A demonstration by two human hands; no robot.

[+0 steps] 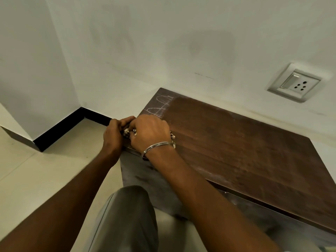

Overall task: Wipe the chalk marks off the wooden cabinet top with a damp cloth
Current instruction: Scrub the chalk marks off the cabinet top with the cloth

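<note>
While both hands are bunched together at one corner edge of the wooden surface (245, 151), the patterned cloth (126, 133) is caught between them. Only small bits of it show: a scrap in the gap between the hands and another poking out beside the right wrist. The left hand (113, 132) hangs just off the edge with its fingers curled in around the cloth. The right hand (150, 132) lies on top of the wood, knuckles up, fingers folded over the same bundle (how much cloth is underneath cannot be made out). A thin metal bangle (156, 145) circles the right wrist.

Just beyond the right hand's fingertips, white chalk marks (160, 106) loop across the far corner of the surface. To the right of the hands the wood looks darker and shows faint streaks. Further right, well apart from both hands, a socket plate (295, 84) sits on the pale wall. Below the forearms a grey-trousered knee (127, 215) is raised over the tiled floor (45, 170).
</note>
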